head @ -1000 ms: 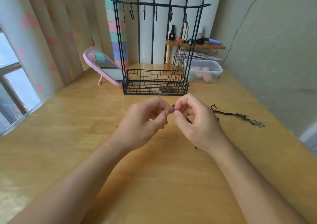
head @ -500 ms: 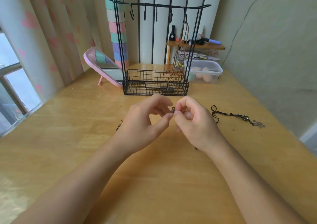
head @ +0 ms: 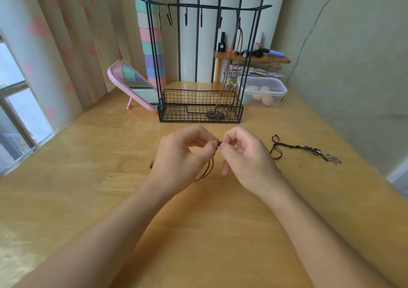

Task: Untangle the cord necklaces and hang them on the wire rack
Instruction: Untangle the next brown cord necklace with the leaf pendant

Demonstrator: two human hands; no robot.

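My left hand [head: 183, 157] and my right hand [head: 247, 157] meet above the middle of the wooden table [head: 198, 232], both pinching a small dark knot of a brown cord necklace [head: 208, 168]. Its cords hang down between my palms, and most of it is hidden by my hands. A black cord necklace [head: 295, 147] with a silver pendant lies on the table to the right. The black wire rack [head: 199, 108] stands behind my hands. One brown necklace [head: 237, 51] hangs from its rightmost hook, with the pendant resting in the basket.
A pink tilted mirror [head: 132, 84] stands left of the rack. A clear lidded box [head: 262, 91] with round sponges sits right of it, in front of a small wooden shelf [head: 254, 58] with cosmetics. Curtains and a window are on the left, a wall on the right.
Both hands stay together at the knot, with small finger movements. The brown cords below my left hand are now visible between the palms.
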